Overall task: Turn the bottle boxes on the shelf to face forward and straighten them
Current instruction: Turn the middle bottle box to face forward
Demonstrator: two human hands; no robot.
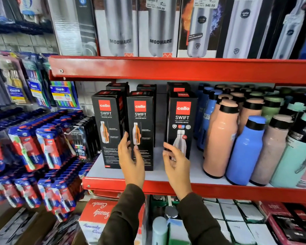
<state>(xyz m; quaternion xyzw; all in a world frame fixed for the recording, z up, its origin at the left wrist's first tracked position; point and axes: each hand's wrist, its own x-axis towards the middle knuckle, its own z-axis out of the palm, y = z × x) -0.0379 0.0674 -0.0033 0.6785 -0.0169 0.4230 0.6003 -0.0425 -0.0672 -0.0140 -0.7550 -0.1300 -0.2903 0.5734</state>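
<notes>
Low in the frame centre, my left hand and right hand are spread wide, holding nothing, before three tall matte-black cardboard bottle boxes standing upright at mid-frame on the red-edged shelf; three more stand behind; glossy rounded bottles right.

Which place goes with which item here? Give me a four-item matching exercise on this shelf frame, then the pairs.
Items:
1. Right cello box
2. Blue bottle
3. Modware boxes
4. Toothbrush packs

Places:
A. On the upper shelf, above the red rail
B. Hanging left of the shelf
C. Front row, between a peach bottle and a pinkish one
D. Set apart by a gap from the two other front cello boxes

Pairs: 1-D, 2-C, 3-A, 4-B
</notes>
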